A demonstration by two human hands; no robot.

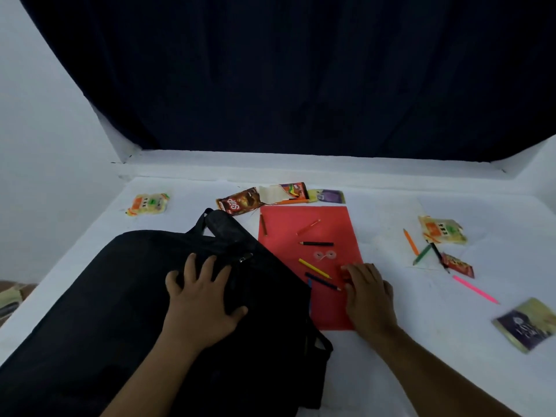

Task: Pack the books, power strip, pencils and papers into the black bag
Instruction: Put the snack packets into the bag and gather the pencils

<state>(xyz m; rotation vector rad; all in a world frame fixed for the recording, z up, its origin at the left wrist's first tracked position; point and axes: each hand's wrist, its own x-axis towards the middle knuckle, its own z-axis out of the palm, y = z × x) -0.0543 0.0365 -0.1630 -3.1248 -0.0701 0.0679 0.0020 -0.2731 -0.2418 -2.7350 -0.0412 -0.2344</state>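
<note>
A black bag point(126, 311) lies flat across the near left of the white table point(391, 371), its handle loop pointing toward the far side. The left hand point(200, 299) rests palm down on the bag's upper part, fingers straight and spread apart, just near a metal zipper pull point(245, 257). Just right of the bag lies a red paper folder point(310, 230), its left edge tucked under the bag's side. The right hand point(368, 291) lies palm down on the folder's near right corner, fingers extended and held close together, fingertips pointing left toward a dark blue pencil point(323, 281) and a yellow pencil point(314, 268) that lie slantwise on the folder. Whether those fingertips actually touch the blue pencil cannot be told. Farther on the folder lie a black pencil point(316, 243), a red-orange pencil point(308, 227) and, near its left edge, a brown pencil point(264, 224). On the right part of the table, well apart from the bag, an orange pencil point(411, 241), a green pencil point(422, 254) and a pink pencil point(475, 289) lie loose beside a yellow snack packet point(442, 229) and a small red wrapper point(457, 264). Along the far edge lie a brown chocolate wrapper point(240, 203) and a torn pencil box point(285, 194). Another yellow packet point(148, 204) lies at the far left, and a purple sachet point(525, 328) at the near right.
</note>
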